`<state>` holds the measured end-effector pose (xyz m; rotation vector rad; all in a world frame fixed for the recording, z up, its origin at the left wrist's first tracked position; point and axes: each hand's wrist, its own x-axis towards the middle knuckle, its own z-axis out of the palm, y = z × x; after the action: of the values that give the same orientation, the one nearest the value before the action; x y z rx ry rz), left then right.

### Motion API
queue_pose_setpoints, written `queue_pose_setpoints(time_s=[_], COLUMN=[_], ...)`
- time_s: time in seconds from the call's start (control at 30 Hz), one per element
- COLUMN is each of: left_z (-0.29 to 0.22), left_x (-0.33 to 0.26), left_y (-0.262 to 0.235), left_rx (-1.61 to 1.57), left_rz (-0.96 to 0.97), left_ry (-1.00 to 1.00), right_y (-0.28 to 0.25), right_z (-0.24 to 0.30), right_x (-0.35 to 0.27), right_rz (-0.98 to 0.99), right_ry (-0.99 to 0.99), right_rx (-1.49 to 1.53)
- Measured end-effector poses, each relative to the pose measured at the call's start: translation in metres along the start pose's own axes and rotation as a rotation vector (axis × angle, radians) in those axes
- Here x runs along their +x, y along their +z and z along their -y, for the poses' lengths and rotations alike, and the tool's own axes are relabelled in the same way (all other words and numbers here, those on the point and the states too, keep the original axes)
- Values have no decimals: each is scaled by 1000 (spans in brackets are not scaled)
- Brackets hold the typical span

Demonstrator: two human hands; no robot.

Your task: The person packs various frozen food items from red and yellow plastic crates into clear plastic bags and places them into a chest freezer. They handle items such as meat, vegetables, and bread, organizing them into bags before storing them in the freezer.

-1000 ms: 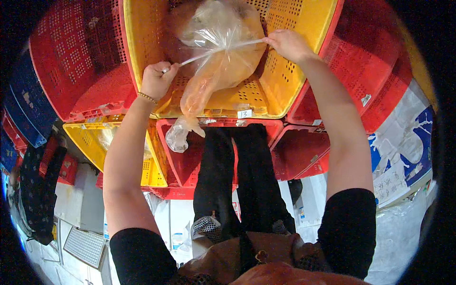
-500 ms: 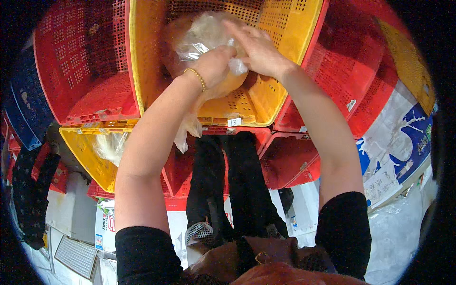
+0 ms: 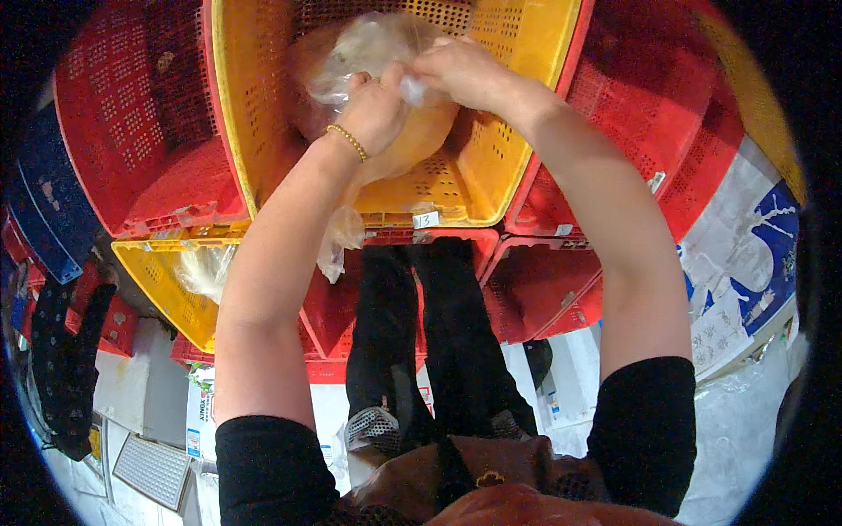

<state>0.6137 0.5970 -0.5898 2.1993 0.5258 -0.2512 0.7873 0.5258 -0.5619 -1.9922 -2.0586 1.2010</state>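
A clear plastic bag (image 3: 417, 145) lies bunched inside a yellow perforated crate (image 3: 456, 213), which has a small white label on its front rim. My left hand (image 3: 375, 114), with a beaded bracelet at the wrist, is closed on the bag's gathered plastic. Close beside it, my right hand (image 3: 465, 74) pinches the same gathered part, and a whitish tuft of plastic pokes out between the two hands. Some of the bag's film (image 3: 340, 235) droops over the crate's front rim under my left forearm. I cannot make out what the bag holds.
Red crates stand on the left (image 3: 175, 188) and right (image 3: 640, 114) of the yellow one. Below sits another yellow crate (image 3: 162, 285) with plastic film in it. A blue crate (image 3: 53, 197) is at the far left, near dark patterned cloth (image 3: 57, 351).
My right hand has drawn its spread fingers in to a pinch against the bag's gathered plastic. My left hand has shifted slightly left, still on the plastic.
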Motion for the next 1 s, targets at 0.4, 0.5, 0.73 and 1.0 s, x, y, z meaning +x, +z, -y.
queue_pose_setpoints(time_s=[0.4, 0.5, 0.73, 1.0], left_z=[29, 23, 9, 19], left_x=[-8, -8, -2, -1], left_y=[-18, -22, -26, -14], left_rx=[-788, -653, 226, 288], left_rz=[124, 120, -92, -387], left_ry=[-424, -371, 303, 297], right_y=[25, 47, 45, 51], right_z=[54, 60, 23, -11], right_x=[-84, -80, 13, 41], right_rz=[-18, -19, -460, -17], right_ry=[-11, 35, 55, 102], right_rx=[145, 235, 466, 716])
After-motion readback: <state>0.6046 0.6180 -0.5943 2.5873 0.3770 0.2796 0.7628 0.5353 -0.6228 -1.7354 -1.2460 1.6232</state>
